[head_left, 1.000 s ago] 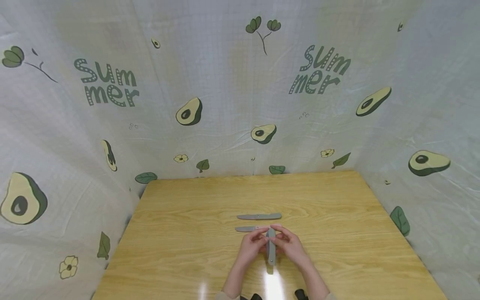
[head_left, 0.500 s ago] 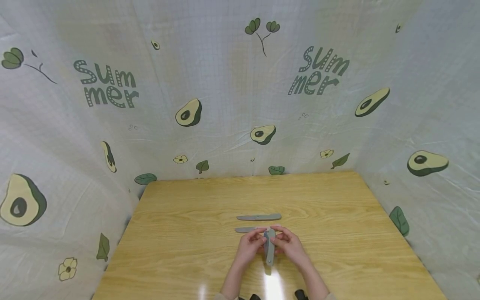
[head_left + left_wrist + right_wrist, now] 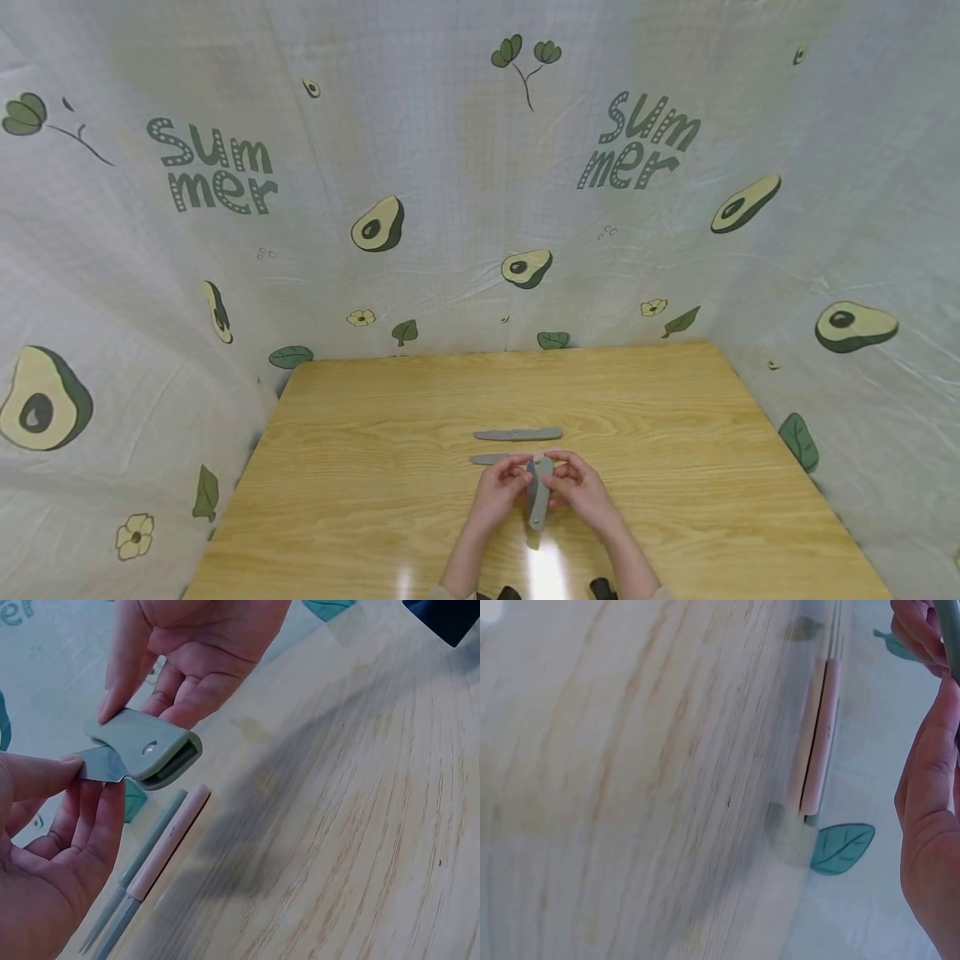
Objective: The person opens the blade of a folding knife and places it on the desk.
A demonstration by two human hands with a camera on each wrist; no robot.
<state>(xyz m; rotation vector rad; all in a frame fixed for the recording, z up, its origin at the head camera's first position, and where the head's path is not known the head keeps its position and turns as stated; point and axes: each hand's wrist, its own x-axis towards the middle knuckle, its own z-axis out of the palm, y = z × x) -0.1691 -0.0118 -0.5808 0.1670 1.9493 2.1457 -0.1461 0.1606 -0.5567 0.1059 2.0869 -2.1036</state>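
Note:
Both hands hold a green-handled folding knife (image 3: 542,500) in front of the body, its blade part way out of the handle. My left hand (image 3: 495,497) pinches the metal blade (image 3: 103,765) between thumb and fingers. The green handle (image 3: 154,746), with its slot and round pivot showing, is gripped by my right hand (image 3: 585,497). Beyond the hands lies a second green-handled folding knife (image 3: 517,434), unfolded. Between it and the hands is an unfolded knife (image 3: 490,459) whose pink handle (image 3: 171,840) shows in the left wrist view; the left hand partly covers it from above.
The wooden table (image 3: 360,500) reaches to a printed cloth (image 3: 442,167) hung along its back and sides. Black objects (image 3: 602,588) show at the bottom edge near the forearms.
The held knife's near end has swung slightly to the left, and the blade stands a little further from the handle than a second ago. The two knives on the table have stayed put.

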